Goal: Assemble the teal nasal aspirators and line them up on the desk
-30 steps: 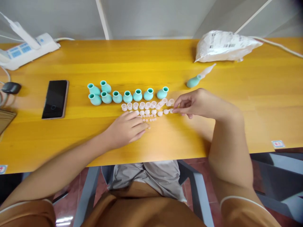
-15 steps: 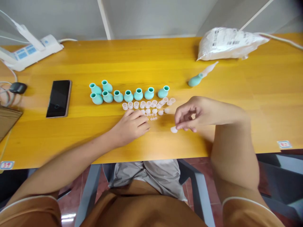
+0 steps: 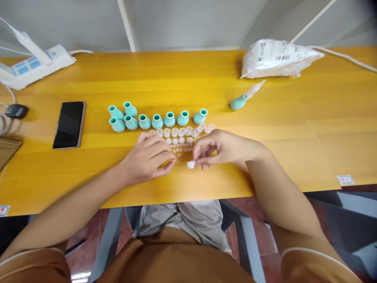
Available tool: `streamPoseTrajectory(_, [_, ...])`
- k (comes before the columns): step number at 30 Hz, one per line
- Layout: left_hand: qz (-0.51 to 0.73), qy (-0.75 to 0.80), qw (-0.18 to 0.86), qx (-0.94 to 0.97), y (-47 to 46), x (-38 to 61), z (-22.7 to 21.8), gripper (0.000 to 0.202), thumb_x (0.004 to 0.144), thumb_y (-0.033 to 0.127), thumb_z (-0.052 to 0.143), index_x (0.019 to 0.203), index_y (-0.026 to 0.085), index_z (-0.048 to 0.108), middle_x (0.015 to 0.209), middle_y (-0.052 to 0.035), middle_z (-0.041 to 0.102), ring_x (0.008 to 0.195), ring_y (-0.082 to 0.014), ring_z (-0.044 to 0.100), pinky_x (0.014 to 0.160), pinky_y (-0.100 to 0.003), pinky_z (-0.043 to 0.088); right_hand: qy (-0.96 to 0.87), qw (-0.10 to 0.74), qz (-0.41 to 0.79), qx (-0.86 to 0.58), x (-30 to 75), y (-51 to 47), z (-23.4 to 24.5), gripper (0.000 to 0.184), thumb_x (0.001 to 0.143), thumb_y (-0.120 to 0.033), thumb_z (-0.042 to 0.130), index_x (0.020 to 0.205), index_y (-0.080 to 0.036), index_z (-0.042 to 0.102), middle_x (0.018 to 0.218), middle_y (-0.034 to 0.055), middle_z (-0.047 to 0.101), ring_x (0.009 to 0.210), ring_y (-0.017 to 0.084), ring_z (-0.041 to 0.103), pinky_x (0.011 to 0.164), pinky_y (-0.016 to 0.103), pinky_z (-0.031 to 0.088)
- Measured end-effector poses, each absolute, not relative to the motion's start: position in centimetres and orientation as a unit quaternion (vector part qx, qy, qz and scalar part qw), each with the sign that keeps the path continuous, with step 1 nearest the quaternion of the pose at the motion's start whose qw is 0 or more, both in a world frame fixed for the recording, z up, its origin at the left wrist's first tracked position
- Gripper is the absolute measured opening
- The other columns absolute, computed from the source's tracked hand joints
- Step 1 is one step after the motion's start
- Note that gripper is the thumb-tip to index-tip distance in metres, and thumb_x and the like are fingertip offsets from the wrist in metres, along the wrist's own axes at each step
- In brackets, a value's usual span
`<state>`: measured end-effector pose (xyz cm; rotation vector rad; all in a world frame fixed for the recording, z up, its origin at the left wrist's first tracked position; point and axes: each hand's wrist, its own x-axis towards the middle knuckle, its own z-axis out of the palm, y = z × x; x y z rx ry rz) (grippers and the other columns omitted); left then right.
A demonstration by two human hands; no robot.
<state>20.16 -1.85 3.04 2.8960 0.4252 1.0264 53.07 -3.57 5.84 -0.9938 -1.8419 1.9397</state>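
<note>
Between the thumb and fingertips of my right hand is a small white translucent plastic piece, rounded like a cap. My left hand is closed in a pinch beside it, a short gap away; anything at its fingertips is too small to make out. Beyond the hands lie rows of tiny pale discs, white rounded pieces and clear small cups, partly covered by both hands. Behind them stand several teal rubber bulbs, their open necks upward.
A teal bulb with a clear pointed nozzle lies at the right, in front of a white plastic bag. To the left are a phone, a white power strip and a black plug. The table's front edge runs below my hands.
My right hand has moved left with the white piece, close to my left hand. My left hand has drawn back from the small parts toward me, its thumb and finger now pinched.
</note>
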Motion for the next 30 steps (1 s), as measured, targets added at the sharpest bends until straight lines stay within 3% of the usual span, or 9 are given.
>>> streamPoseTrajectory(6, [0.448,0.136,0.039,0.883,-1.8,20.0,3.6,0.017,0.106,0.021,0.09,0.115,0.028,0.077,0.096,0.0016,0.084,0.084,-0.0195,0.074,0.076,-0.042,0.056,-0.595,0.304,0.671,-0.321,50.7,-4.4,4.4,0.024,0.101,-0.036,0.104,0.107,-0.019,0.088,0.094,0.0056,0.093,0.08,0.016,0.089,0.078,0.027,0.075])
streamPoseTrajectory(11, [0.483,0.174,0.041,0.857,-2.0,19.9,3.7,0.008,0.114,0.03,0.084,0.119,0.031,0.078,0.098,0.0041,0.081,0.083,-0.0168,0.073,0.075,-0.041,0.059,-0.533,0.395,0.696,-0.274,48.6,-5.4,4.0,0.017,0.104,-0.026,0.102,0.109,-0.02,0.087,0.101,0.0062,0.094,0.085,0.015,0.092,0.079,0.023,0.077])
streamPoseTrajectory(16, [0.492,0.173,0.06,0.851,-2.0,19.9,3.8,0.012,0.113,0.03,0.088,0.119,0.027,0.079,0.099,0.0013,0.081,0.082,-0.0171,0.074,0.077,-0.041,0.059,-0.511,0.406,0.715,-0.251,47.7,-5.9,3.7,0.014,0.107,-0.021,0.099,0.112,-0.019,0.086,0.1,0.0051,0.094,0.086,0.013,0.093,0.08,0.02,0.075])
streamPoseTrajectory(21, [0.475,0.193,0.081,0.855,-2.0,19.8,3.9,0.011,0.113,0.031,0.087,0.12,0.031,0.078,0.1,0.0008,0.085,0.078,-0.0184,0.076,0.073,-0.042,0.059,-0.51,0.407,0.703,-0.282,47.6,-5.7,3.3,0.02,0.105,-0.028,0.102,0.111,-0.02,0.084,0.099,0.0051,0.093,0.084,0.015,0.092,0.078,0.024,0.076])
streamPoseTrajectory(30, [0.473,0.162,0.088,0.862,-1.6,19.8,3.7,0.016,0.111,0.031,0.092,0.121,0.026,0.08,0.101,-0.001,0.084,0.081,-0.0182,0.076,0.075,-0.043,0.059,-0.515,0.393,0.706,-0.286,47.3,-5.8,2.8,0.026,0.106,-0.037,0.101,0.112,-0.02,0.082,0.098,0.0051,0.092,0.085,0.014,0.091,0.077,0.023,0.074])
